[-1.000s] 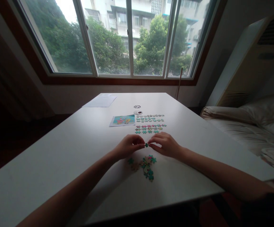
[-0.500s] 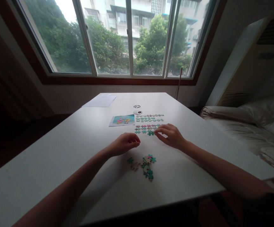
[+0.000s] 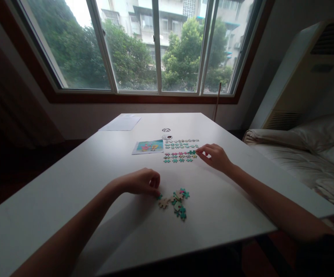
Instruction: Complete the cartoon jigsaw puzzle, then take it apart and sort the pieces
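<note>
My right hand [image 3: 216, 157] reaches out over the white table [image 3: 69, 181], thumb and forefinger pinched on a teal puzzle piece [image 3: 192, 152] at the right end of the nearer row of laid-out pieces [image 3: 178, 157]. A second row [image 3: 181, 144] lies just behind it. My left hand [image 3: 140, 181] rests closer to me with its fingers curled. Its fingertips press down beside a teal piece [image 3: 159, 196] at the left edge of a loose pile of pieces [image 3: 178, 202]. Whether they grip anything is hidden.
A small colour picture card [image 3: 148, 146] lies left of the rows, with two small round objects [image 3: 167, 136] behind them. A sheet of paper [image 3: 121, 123] sits at the far left corner. A cushioned seat [image 3: 305, 150] and a tall cabinet unit [image 3: 308, 73] stand on the right.
Both hands held one teal piece together; they parted. My right hand carried the piece away to the far row's right end. My left hand dropped back to the loose pile.
</note>
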